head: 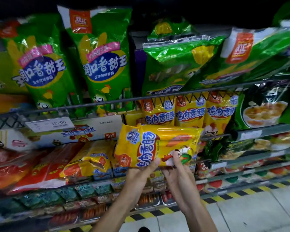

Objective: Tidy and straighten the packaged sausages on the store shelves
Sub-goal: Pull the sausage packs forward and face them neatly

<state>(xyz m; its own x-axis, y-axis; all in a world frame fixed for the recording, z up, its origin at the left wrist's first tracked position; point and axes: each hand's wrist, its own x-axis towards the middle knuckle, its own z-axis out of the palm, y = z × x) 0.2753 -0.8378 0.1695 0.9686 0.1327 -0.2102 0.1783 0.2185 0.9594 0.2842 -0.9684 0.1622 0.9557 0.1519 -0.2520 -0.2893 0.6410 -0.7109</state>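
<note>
A yellow sausage pack (157, 144) lies sideways in front of the middle shelf, held up by both hands. My left hand (141, 173) grips its lower edge, thumb on the front near the red logo. My right hand (177, 166) pinches the lower right part by the cartoon chicken. Behind it, three matching yellow packs (189, 111) stand upright on the shelf. Tall green corn-sausage packs (104, 61) stand on the upper shelf; two green packs (182, 59) to the right lean over.
A wire rail (157, 96) fronts the upper shelf, with a price tag (49, 123) at left. Red and yellow packs (60, 163) lie slanted lower left. Green soup packets (263, 106) sit at right. Floor with yellow-black hazard stripe (166, 210) runs below.
</note>
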